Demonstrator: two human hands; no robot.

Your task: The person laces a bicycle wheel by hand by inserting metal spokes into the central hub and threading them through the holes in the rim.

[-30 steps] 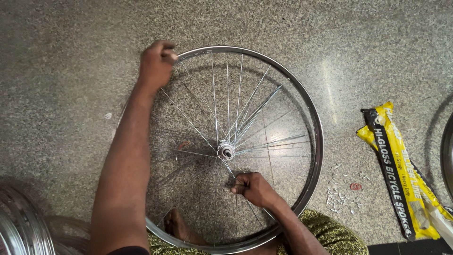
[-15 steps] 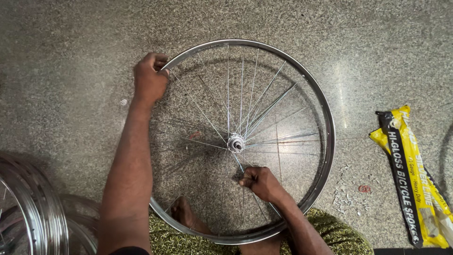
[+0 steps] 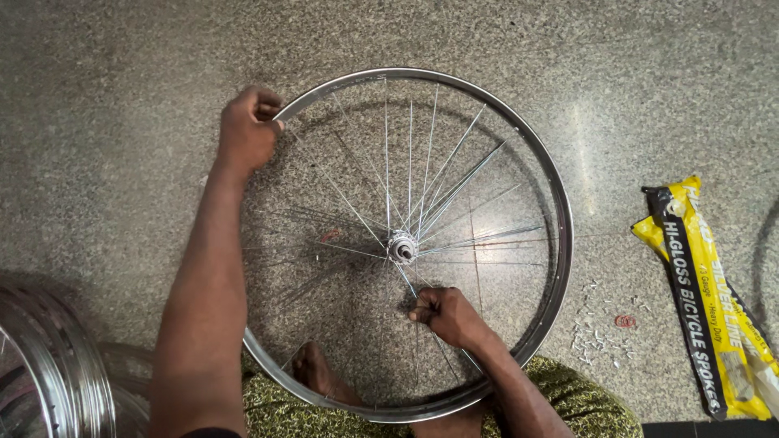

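There is just one view, from a camera on the person's head, looking almost straight down at the speckled stone floor (image 3: 122, 97) from close, about seated height. It faces forward and down over the person's own arms, so the bicycle wheel rim (image 3: 560, 211) nearly fills the middle, the lap sits at the bottom edge, and a yellow packet (image 3: 714, 308) and stacked rims (image 3: 49, 365) are cut off at the sides

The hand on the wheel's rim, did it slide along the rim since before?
No. The left hand grips the same upper-left stretch of the rim in every picture; only the head camera shifted, as the yellow packet shows.
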